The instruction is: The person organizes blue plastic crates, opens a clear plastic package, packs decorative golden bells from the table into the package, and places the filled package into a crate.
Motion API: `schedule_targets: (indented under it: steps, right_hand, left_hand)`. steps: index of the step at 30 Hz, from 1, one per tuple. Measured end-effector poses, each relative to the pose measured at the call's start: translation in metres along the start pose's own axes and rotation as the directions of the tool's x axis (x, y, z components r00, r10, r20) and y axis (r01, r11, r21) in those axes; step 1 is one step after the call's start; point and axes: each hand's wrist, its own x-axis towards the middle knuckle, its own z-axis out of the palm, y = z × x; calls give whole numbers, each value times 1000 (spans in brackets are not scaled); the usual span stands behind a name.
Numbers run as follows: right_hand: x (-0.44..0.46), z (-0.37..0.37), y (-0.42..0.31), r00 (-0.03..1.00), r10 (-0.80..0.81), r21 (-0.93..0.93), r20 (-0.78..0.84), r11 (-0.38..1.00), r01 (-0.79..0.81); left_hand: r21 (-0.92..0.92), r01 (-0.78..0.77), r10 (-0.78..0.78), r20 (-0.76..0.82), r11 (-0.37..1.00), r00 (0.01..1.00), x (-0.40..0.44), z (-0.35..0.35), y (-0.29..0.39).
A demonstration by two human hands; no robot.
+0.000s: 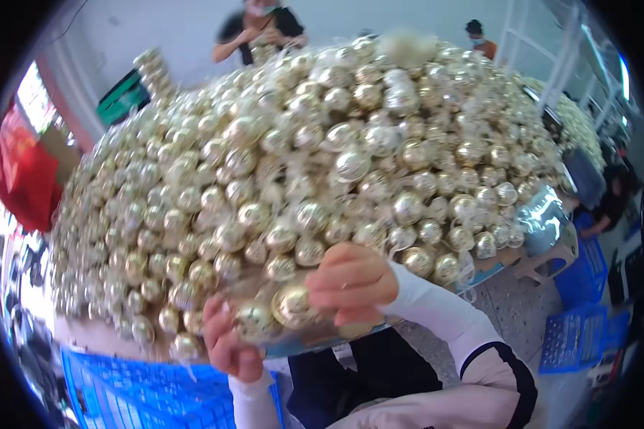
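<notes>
Near the front edge of a table [86,334], my right hand [353,283] has its fingers curled at the right side of a shiny gold ball [293,306]. Another gold ball [255,321] lies just left of that one, beside my left hand [230,339]. The fingers of my left hand are bent, and a small pale bit shows at their tips, too small to name. Beyond both hands rises a large heap of gold and silver balls [310,214], many with pale ribbons or loops.
Blue crates [143,390] stand under the table at the left, more blue crates [572,339] at the right. A stool [551,257] is by the table's right end. Across the heap a person [257,32] works with raised hands; other people are farther off. A red cloth [25,171] hangs left.
</notes>
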Motion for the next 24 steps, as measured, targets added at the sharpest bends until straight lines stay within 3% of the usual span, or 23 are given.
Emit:
schedule_targets:
  steps: [1,4,7,10,13,14,16,18,20,22,24]
  right_hand:
    - [1,-1,0,998,-67,-46,-13,997,67]
    - [4,-1,0,970,-243,-148,-8,960,239]
    - [0,-2,-3,988,-154,-104,4,983,154]
    - [0,-3,-10,988,100,159,118,980,-118]
    - [3,4,-14,980,120,118,-158,988,-102]
    - [7,-1,-17,980,158,198,-118,971,-133]
    - [8,-3,-23,904,416,487,103,771,-411]
    - [7,-2,-17,929,336,536,154,762,-364]
    - [-1,7,2,999,-40,374,30,927,26]
    - [-1,5,-2,999,-16,331,41,944,2]
    - [2,3,-5,997,-70,234,33,970,60]
  left_hand:
    - [45,2,-3,23,999,1000,1,-4,0]
    - [-44,61,-59,29,997,998,6,-7,5]
    - [17,57,-59,109,998,992,15,-12,7]
    - [54,48,-58,205,997,977,25,-22,9]
    - [-24,42,-36,204,999,978,39,-19,5]
    - [-75,79,-63,198,994,978,44,-17,6]
    - [-171,158,-126,186,973,974,48,-15,7]
    - [-161,192,-135,313,968,940,50,-26,4]
    - [-120,146,-87,399,982,913,50,-37,0]
    - [-61,15,13,447,998,895,49,-40,-3]
    - [0,3,-2,337,1000,942,38,-31,2]
